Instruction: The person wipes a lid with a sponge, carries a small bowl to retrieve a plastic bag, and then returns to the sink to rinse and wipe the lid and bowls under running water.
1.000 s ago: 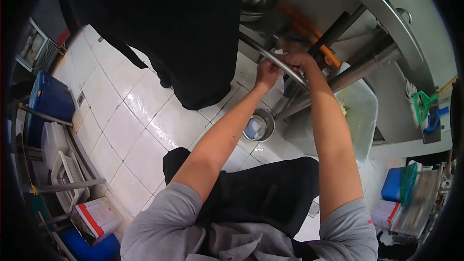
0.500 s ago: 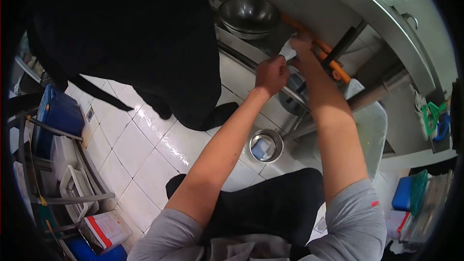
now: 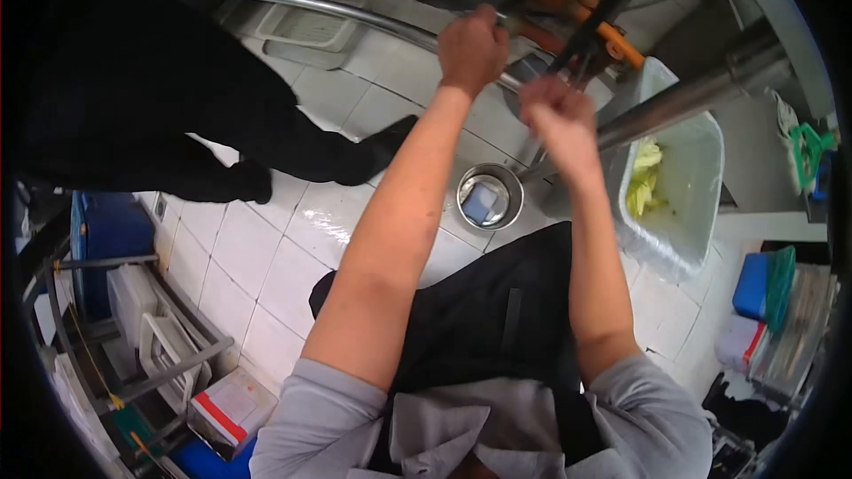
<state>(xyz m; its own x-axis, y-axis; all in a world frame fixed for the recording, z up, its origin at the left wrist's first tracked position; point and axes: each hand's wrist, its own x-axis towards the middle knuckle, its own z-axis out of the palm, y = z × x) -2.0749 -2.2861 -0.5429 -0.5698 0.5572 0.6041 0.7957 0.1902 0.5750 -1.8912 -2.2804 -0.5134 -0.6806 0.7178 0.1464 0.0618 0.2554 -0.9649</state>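
While left grip (image 3: 473,49) clasps steel rail (image 3: 355,13), right grip (image 3: 557,117) clenched

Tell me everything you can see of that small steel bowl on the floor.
The small steel bowl is round, shiny metal, upright on the white tiled floor, near the lower end of a slanting steel tube. Inside lies a pale bluish square piece, unidentifiable. Neither the left hand, gripping a rail, nor the right hand touches it.

Silver rail (image 3: 355,11), orange pipe (image 3: 614,37), glossy white floor tiles (image 3: 266,257), yellow-green scraps (image 3: 643,184), grey sleeves (image 3: 315,421), black apron (image 3: 479,319)
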